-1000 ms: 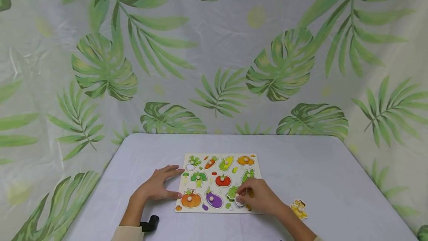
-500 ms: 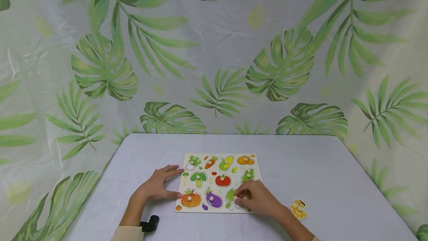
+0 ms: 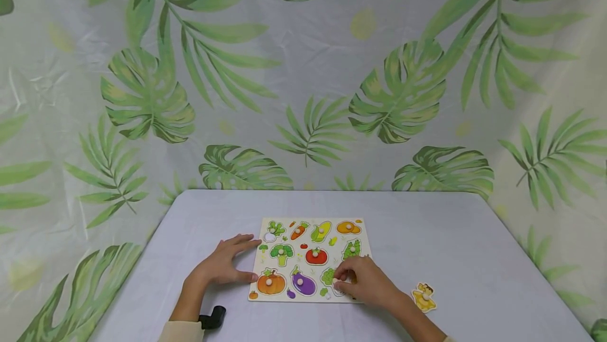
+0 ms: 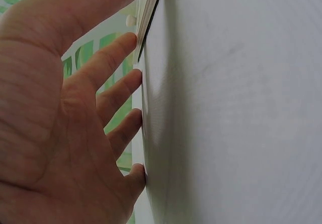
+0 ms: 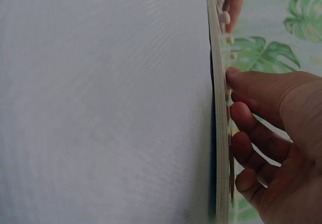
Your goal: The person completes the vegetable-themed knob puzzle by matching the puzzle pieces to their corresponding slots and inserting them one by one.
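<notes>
A wooden vegetable puzzle board (image 3: 308, 300) lies on the table with knobbed pieces in it, among them a pumpkin (image 3: 271, 282), an eggplant (image 3: 303, 283) and a tomato (image 3: 316, 256). At its lower right my right hand (image 3: 370, 281) pinches the knob of a green-and-white vegetable puzzle piece (image 3: 327, 276), which lies at the board's surface; the fingers hide its right part. In the right wrist view the thumb (image 5: 251, 83) and curled fingers meet just over the board's edge. Spread fingers of my left hand (image 3: 226, 262) rest at the board's left edge, with thumb and index fingertip against it.
A loose yellow knobbed piece (image 3: 423, 297) lies on the table right of the board, close to my right forearm. A black device (image 3: 213, 318) sits by my left wrist. Behind the white table (image 3: 427, 226) hangs a leaf-patterned curtain (image 3: 313, 68).
The green-and-white piece has shifted slightly left and settled flatter, the right fingers moving with it. Over the last half second little differs. My left hand has stayed in place.
</notes>
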A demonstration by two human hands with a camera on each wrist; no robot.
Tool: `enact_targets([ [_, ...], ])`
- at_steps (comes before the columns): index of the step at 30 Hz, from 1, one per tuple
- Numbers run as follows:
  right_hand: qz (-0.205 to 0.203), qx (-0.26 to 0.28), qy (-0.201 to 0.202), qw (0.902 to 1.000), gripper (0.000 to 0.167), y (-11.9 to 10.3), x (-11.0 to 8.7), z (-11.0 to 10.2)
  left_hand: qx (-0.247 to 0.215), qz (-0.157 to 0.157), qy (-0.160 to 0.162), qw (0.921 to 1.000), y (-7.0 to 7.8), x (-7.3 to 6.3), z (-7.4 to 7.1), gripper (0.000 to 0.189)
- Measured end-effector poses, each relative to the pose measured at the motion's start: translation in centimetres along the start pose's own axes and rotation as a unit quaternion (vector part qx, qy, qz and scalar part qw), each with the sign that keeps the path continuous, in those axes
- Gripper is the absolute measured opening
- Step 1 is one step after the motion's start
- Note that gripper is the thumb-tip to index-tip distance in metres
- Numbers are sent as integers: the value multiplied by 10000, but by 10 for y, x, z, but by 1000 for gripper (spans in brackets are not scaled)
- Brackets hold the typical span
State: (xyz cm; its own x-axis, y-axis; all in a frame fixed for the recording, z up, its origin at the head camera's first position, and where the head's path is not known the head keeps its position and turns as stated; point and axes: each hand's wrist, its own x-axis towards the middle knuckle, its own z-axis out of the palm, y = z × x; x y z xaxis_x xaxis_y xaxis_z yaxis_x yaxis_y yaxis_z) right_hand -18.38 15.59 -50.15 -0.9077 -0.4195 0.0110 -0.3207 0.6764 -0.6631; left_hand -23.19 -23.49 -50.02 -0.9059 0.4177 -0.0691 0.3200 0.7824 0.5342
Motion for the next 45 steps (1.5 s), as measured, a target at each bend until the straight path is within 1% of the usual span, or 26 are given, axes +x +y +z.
enact_targets([
  [5,-40,49,7,10000,17,0,0,-1,-9,-25,-10,10000,1,0,0,88],
  [12,-101,83,33,9999,19,0,0,-2,0,-56,-9,10000,1,0,0,88],
  [17,-249,67,148,9996,18,-1,0,-3,-8,-79,-10,10000,0,-1,0,88],
  [20,-268,72,227,9994,18,-1,-1,-5,-1,-91,-12,10000,0,-1,0,88],
  [27,-173,-52,549,9983,15,1,-4,-14,-40,-66,-14,10000,1,-1,0,88],
  [32,-318,-227,784,9962,16,6,-6,-22,11,-70,-5,10000,-1,0,1,88],
  [38,-546,-473,1036,9920,12,13,-13,-34,-66,-52,-13,10000,-1,0,1,89],
  [41,-532,-617,1161,9899,13,18,-18,-42,-57,-57,-18,10000,0,0,0,89],
  [45,-399,-756,1296,9879,16,24,-25,-52,-32,-86,-16,10000,1,0,0,89],
])
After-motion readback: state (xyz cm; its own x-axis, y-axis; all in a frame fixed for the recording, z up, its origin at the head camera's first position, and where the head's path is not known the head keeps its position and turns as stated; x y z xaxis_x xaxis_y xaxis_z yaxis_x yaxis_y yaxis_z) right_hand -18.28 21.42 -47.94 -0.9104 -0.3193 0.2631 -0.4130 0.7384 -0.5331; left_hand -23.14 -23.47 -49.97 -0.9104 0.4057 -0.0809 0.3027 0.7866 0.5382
